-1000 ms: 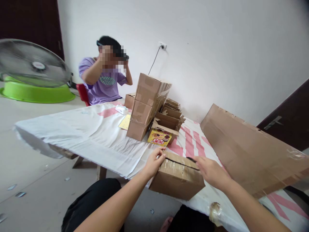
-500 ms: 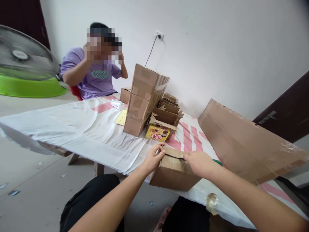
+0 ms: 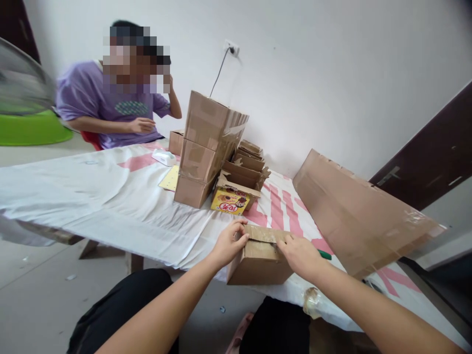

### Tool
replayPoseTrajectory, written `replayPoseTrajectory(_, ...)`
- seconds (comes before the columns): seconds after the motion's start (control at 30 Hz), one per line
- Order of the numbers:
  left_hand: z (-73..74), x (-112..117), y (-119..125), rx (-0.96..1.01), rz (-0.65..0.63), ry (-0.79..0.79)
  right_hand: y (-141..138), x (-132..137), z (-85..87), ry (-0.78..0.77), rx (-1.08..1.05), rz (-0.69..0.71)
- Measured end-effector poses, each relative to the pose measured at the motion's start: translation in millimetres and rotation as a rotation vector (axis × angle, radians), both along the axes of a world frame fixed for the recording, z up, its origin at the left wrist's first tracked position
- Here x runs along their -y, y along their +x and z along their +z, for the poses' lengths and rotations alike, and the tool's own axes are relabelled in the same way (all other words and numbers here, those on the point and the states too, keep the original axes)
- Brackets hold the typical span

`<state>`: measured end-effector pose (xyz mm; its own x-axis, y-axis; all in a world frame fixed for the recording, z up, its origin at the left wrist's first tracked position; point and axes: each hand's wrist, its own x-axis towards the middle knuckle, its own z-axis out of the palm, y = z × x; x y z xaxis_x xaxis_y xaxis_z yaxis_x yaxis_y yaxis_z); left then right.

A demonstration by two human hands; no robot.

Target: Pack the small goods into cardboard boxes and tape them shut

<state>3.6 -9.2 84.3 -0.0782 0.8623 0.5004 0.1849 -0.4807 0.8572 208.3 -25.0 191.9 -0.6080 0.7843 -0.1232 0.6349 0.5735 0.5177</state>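
Observation:
A small brown cardboard box (image 3: 261, 265) sits at the near edge of the table, its top flap (image 3: 263, 233) tilted up a little with a narrow dark gap below. My left hand (image 3: 232, 242) grips the box's left top corner, thumb and fingers bent around the flap's end. At the other end of the flap, my right hand (image 3: 300, 254) has its fingers closed on the cardboard edge. Part of a green object (image 3: 324, 254) shows just beyond my right wrist; the rest is hidden.
Stacked cardboard boxes (image 3: 201, 152) stand across the table, beside an open yellow printed box (image 3: 229, 200). A large cardboard sheet (image 3: 354, 211) leans at the right. A white device (image 3: 164, 157) and yellow paper (image 3: 170, 178) lie left of the stack. A person (image 3: 110, 108) sits opposite.
The view has shifted to the right. The box flap's edge has tilted between my hands, and the gap looks different. The other person has lowered one hand from the head.

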Motion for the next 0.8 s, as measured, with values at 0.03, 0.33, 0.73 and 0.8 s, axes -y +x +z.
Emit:
replayPoseTrajectory(0.03,0.4,1,0,-0.007,-0.001,-0.002,5,-2,-0.8,0.008,0.008,-0.026)
replayPoseTrajectory(0.33,0.5,1,-1,0.008,-0.008,-0.032,90,-22,-7.8,0.149,-0.071,-0.026)
replayPoseTrajectory(0.73,-3.2,1,2,-0.01,0.009,-0.036,188,-38,-111.3,-0.2,-0.542,-0.565)
replayPoseTrajectory(0.8,-4.1,1,3,-0.006,0.038,-0.047,187,-44,-100.5,-0.25,-0.582,-0.557)
